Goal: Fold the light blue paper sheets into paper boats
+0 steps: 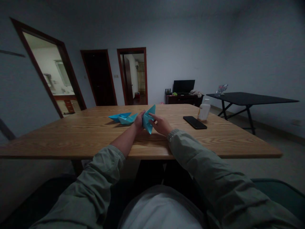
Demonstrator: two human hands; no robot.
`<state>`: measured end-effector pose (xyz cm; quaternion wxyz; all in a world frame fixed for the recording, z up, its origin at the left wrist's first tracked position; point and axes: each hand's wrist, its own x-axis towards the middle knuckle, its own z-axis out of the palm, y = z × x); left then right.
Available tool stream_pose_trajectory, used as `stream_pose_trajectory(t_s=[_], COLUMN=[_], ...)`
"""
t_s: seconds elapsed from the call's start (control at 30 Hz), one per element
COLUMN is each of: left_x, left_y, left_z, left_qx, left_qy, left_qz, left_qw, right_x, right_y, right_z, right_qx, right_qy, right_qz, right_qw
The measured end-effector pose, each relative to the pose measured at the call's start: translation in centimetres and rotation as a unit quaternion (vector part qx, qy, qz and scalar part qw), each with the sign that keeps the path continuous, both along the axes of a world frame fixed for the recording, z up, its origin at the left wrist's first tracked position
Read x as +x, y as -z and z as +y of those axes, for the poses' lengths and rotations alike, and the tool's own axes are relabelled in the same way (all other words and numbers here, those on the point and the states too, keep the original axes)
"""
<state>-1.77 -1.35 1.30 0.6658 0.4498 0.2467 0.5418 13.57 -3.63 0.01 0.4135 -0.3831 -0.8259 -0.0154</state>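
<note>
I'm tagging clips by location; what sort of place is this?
Probably a home's living room: a wooden table, a dark screen on a low cabinet, and a doorway onto a curtain.

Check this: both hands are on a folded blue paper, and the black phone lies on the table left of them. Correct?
Wrong side: in the head view, the black phone lies on the table to the right of the left hand and right hand, which are indeed on the folded blue paper.

Left hand (139,120) curls at frame centre; right hand (163,125) faces it, fingers (153,115) extended. Forearms (125,139) converge from lower corners.
</note>
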Motion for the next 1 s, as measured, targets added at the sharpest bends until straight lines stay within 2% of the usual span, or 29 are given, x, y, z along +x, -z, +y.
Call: stream_pose_trajectory(t_s=[0.33, 0.6, 0.8, 1.0], left_x=[-0.06, 0.06, 0.66, 0.67], left_y=[-0.18, -0.42, -0.10, -0.26], left_z=[-0.68, -0.71, -0.45, -0.73], left_qx=[-0.010, 0.017, 0.021, 0.034], left_qy=[0.046, 0.035, 0.028, 0.011], left_qz=[-0.051, -0.040, -0.042, -0.055], left_qw=[0.998, 0.998, 0.998, 0.998], right_x=[0.30, 0.24, 0.11, 0.12], right_y=[-0.11, -0.06, 0.21, 0.11], right_z=[0.23, 0.14, 0.16, -0.21], right_qx=[0.031, 0.062, 0.071, 0.068], right_qy=[0.043, -0.035, -0.028, -0.028], right_qz=[-0.009, -0.032, -0.100, -0.120], right_qw=[0.999, 0.997, 0.992, 0.990])
